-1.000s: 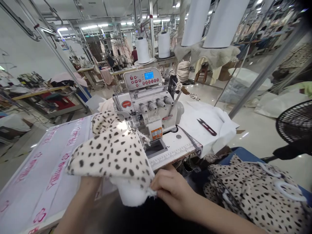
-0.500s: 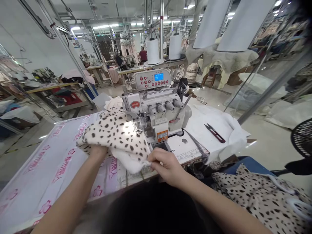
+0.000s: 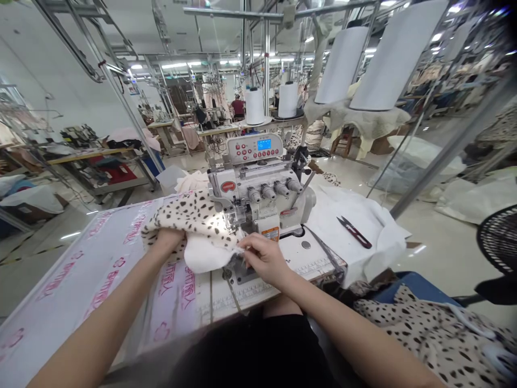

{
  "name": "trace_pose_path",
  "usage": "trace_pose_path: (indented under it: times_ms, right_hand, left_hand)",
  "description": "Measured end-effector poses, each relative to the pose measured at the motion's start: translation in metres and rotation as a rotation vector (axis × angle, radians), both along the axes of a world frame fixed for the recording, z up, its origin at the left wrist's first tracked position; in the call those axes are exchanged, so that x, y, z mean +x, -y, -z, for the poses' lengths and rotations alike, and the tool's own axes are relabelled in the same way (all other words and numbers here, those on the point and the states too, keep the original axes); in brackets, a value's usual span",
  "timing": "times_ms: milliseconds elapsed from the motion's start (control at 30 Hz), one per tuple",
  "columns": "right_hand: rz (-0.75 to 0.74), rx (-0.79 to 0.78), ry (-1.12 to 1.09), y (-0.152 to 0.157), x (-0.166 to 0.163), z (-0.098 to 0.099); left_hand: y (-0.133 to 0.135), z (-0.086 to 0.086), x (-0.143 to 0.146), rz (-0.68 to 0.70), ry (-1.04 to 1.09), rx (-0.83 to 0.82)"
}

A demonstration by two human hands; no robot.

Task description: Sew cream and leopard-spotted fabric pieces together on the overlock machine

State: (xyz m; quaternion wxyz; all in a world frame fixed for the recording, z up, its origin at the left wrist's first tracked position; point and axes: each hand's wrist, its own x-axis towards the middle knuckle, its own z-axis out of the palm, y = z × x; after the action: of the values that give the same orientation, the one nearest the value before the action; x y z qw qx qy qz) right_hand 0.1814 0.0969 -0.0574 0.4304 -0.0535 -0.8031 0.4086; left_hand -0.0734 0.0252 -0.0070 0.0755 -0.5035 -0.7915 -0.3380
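Note:
A cream fleece fabric piece with dark spots [image 3: 189, 213] lies at the needle area of a white overlock sewing machine [image 3: 258, 188], its plain white underside folded out toward me. My left hand [image 3: 170, 240] reaches in under the spotted fabric's near fold; the cloth covers its fingers. At the fabric's right corner, just in front of the machine's presser foot, my right hand [image 3: 262, 258] pinches the edge between thumb and fingers. The machine's lamp lights the cloth beside the needle.
Thread snips [image 3: 354, 231] lie on white cloth right of the machine. Large white thread cones [image 3: 341, 64] stand behind. Printed plastic sheeting [image 3: 100, 269] covers the table at left. More spotted fabric [image 3: 440, 334] is heaped at lower right, near a black fan [image 3: 498, 242].
My right hand has moved slightly up and left with the fabric edge, closer to the machine. The near fold has drawn back, baring more of the machine's front plate. The view has tilted up.

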Motion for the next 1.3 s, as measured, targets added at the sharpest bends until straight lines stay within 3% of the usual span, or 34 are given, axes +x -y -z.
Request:
trace_pose_path:
  times_ms: [100,233,300,400,567,767,1000,1100,1200,1300]
  right_hand:
    - [0.058,0.153,-0.11,-0.001,0.001,0.0]
    - [0.063,0.212,-0.138,0.0,0.003,0.001]
    - [0.055,0.187,-0.099,0.0,0.004,0.001]
    - [0.048,0.121,-0.038,0.001,0.006,-0.001]
    - [0.048,0.108,0.032,0.003,0.009,-0.005]
    - [0.057,0.22,-0.006,0.003,0.007,-0.005]
    - [0.25,0.404,0.152,-0.002,-0.002,-0.012]
    - [0.295,0.399,0.176,0.005,0.003,-0.01]
    - [0.171,0.227,0.087,0.02,0.017,-0.022]
    - [-0.141,-0.003,0.002,0.043,0.041,-0.058]
  left_hand:
    - [0.04,0.01,0.025,-0.057,0.042,-0.105]
    - [0.092,0.011,0.088,-0.029,0.04,-0.204]
    - [0.101,0.007,0.12,0.072,-0.104,-0.086]
    - [0.086,0.004,0.146,0.265,-0.375,0.177]
    - [0.05,0.013,0.129,0.378,-0.512,0.082]
    - [0.054,0.015,0.111,0.467,-0.53,0.058]
    - [0.031,-0.003,0.101,0.381,-0.365,-0.131]
    - [0.017,-0.009,0.093,0.331,-0.284,-0.196]
    - [0.001,-0.012,0.082,0.295,-0.246,-0.191]
    - [-0.02,-0.016,0.066,0.269,-0.167,-0.171]
